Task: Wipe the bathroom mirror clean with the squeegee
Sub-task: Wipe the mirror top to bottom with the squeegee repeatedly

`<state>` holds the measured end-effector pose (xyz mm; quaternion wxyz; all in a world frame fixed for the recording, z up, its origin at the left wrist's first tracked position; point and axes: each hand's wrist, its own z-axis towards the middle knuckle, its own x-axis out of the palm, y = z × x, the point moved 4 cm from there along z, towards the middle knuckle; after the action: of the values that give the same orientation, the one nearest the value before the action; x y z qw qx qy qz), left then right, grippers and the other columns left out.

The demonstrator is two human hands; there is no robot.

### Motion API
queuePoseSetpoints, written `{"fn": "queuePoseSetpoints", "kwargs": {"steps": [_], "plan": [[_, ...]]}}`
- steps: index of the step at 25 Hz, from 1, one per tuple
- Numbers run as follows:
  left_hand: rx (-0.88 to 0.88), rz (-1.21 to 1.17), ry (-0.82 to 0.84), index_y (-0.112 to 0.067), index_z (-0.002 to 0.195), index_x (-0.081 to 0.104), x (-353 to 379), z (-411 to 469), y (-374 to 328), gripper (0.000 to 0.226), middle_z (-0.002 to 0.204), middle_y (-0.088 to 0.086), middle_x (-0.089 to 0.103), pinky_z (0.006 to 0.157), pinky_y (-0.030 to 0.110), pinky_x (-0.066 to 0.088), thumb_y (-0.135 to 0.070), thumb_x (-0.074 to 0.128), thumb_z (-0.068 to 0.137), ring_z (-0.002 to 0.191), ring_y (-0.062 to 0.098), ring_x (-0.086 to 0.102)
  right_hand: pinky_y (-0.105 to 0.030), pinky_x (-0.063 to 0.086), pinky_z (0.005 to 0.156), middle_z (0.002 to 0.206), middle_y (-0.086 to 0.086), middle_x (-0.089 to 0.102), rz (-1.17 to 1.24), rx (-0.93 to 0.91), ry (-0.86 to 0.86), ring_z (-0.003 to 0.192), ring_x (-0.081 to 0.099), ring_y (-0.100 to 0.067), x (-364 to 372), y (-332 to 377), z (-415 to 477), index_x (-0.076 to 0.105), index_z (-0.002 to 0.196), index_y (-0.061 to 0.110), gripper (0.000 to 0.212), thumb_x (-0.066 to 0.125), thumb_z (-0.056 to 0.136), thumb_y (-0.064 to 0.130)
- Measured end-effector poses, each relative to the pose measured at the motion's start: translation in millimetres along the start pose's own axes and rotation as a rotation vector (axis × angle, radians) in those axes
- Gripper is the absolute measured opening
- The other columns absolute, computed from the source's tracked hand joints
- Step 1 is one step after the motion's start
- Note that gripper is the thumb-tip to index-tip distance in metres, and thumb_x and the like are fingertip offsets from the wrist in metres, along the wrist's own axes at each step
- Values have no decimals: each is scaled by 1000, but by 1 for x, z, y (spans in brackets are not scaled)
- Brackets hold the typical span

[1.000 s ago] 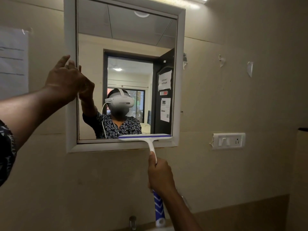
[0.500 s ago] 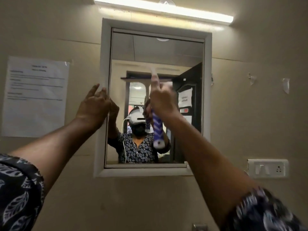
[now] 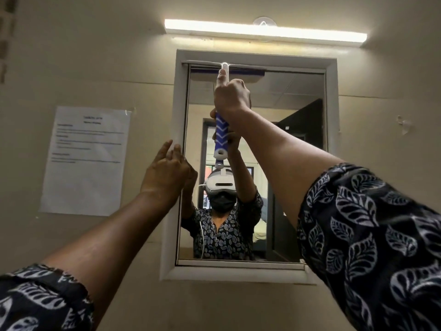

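Print on the paper notice [image 3: 86, 161] is too blurred to read. Beige wall, lit tube light [image 3: 265, 32] above the mirror [image 3: 296, 163]. Right hand [image 3: 231, 96] is clenched round the squeegee [image 3: 222, 137], its blade along the glass's top edge. Left hand [image 3: 167, 173] rests loosely spread on the frame's left side.

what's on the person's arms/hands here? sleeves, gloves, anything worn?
Both hands, left hand and right hand, are bare: no gloves, no rings or watch visible. Forearms bare. Sleeves end near the elbow: dark navy fabric with a white leaf print on both arms.
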<state>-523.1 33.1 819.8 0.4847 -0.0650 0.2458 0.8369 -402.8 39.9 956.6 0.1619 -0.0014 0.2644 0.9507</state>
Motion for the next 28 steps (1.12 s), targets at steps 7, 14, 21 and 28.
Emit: {"fn": "queuePoseSetpoints", "kwargs": {"steps": [7,14,21,28], "plan": [[4,-3,22,1,142,29,-2,-1,2,53,153,23,19,114,35,-11,-6,47,92,144,27,21,-33,57,65,77,-10,66,-31,32,-92,68,67,-20,5,-5,3,51,80,8,44,33,97,45],[7,4,23,1,143,28,-3,0,1,52,153,23,18,116,36,-10,-11,43,94,144,28,21,-21,36,56,73,1,48,-194,7,12,61,48,-12,-9,-13,3,50,100,7,28,33,99,30],[34,-17,33,0,144,25,6,-2,8,65,154,20,19,117,36,-7,-10,58,88,142,26,25,-19,31,43,56,2,48,-212,25,-24,45,47,-7,-12,-27,-26,45,71,13,46,28,98,46],[24,-146,90,-8,148,12,14,-10,26,95,158,8,8,116,34,-9,-24,72,77,146,20,9,-25,42,54,78,-6,63,-146,71,33,68,62,-20,5,-81,-114,61,95,8,57,24,97,51]]}}
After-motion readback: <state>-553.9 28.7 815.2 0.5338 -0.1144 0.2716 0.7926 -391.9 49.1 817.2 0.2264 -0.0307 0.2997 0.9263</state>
